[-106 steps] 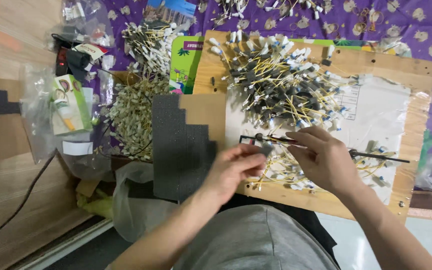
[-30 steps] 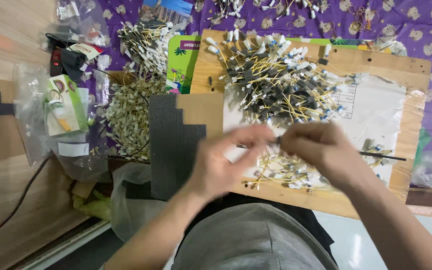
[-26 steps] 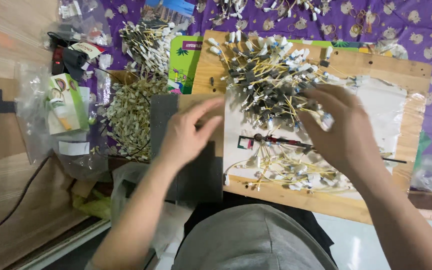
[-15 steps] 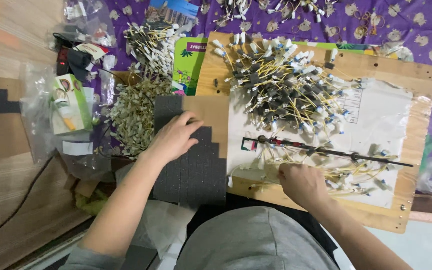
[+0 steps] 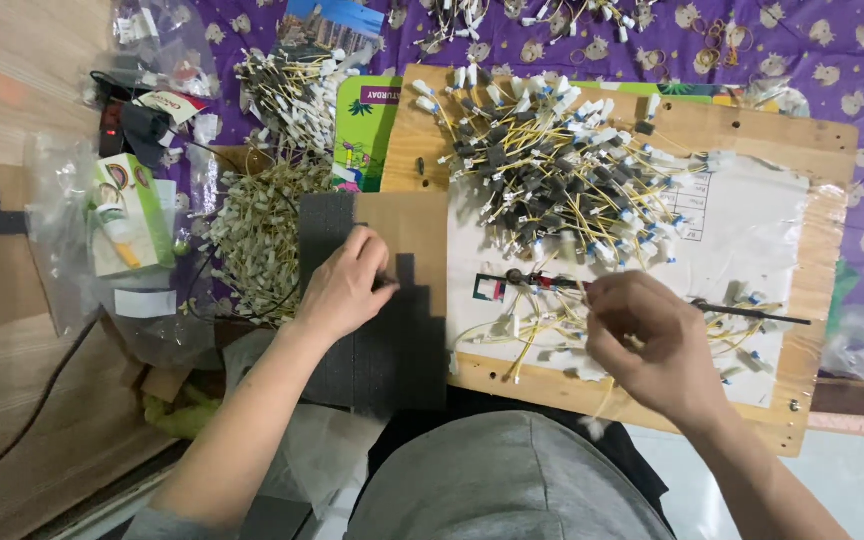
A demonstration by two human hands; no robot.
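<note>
Left of centre, the left hand lies palm down on a dark grey foam sheet with a stepped edge, fingers spread flat and fingertips pressing near a notch, grasping nothing; the pressure seems meant to keep the sheet from sliding. The sheet rests partly on a tan cardboard piece and hangs toward the lap at the lower middle. Right of centre, the right hand hovers over the wooden board, fingers curled and pinched on thin yellow wires, though how many strands it grips cannot be told. These wires lie on a white paper sheet fixed to the board, just below 1 thin dark rod that runs sideways, probably as a guide for laying wires along it. A dense heap of yellow wires with grey and white ends sits higher on the board, within easy reach; too many to count. 2 more heaps show: pale ones left of the foam, others at the upper left. 1 green and white carton lies at the far left in clear plastic.
</note>
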